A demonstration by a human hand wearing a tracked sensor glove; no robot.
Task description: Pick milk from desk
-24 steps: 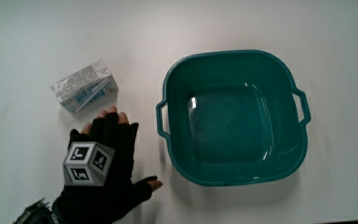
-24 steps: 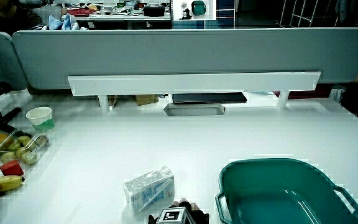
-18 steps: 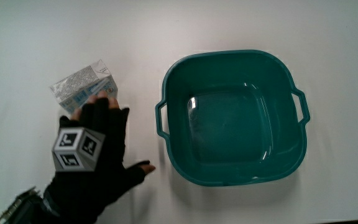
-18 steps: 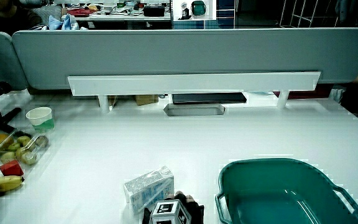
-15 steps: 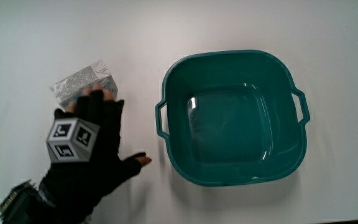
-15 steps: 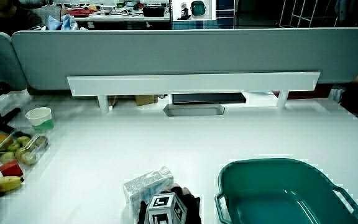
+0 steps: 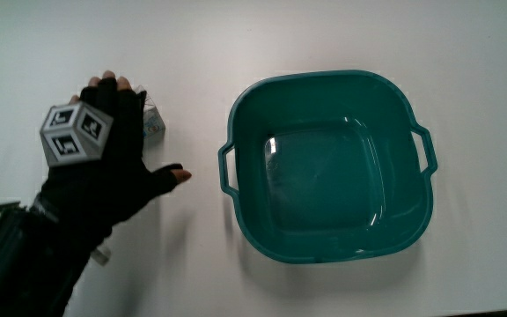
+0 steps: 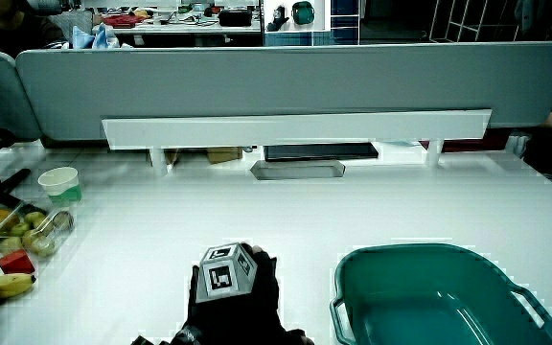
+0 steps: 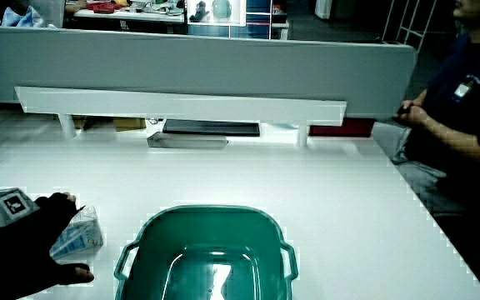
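The main view looked straight down, close, on the basin (image 7: 328, 167) at three o'clock. Both side views faced twelve o'clock toward the partition (image 8: 286, 81), sharing that basin.

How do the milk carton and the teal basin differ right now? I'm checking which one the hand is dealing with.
The milk carton is small, pale and printed; the teal basin is much larger and plain teal. The carton lies mostly hidden under the hand, while the basin sits uncovered beside it, untouched. The carton is a closed box; the basin is open-topped with side handles. Both rest on the white table.
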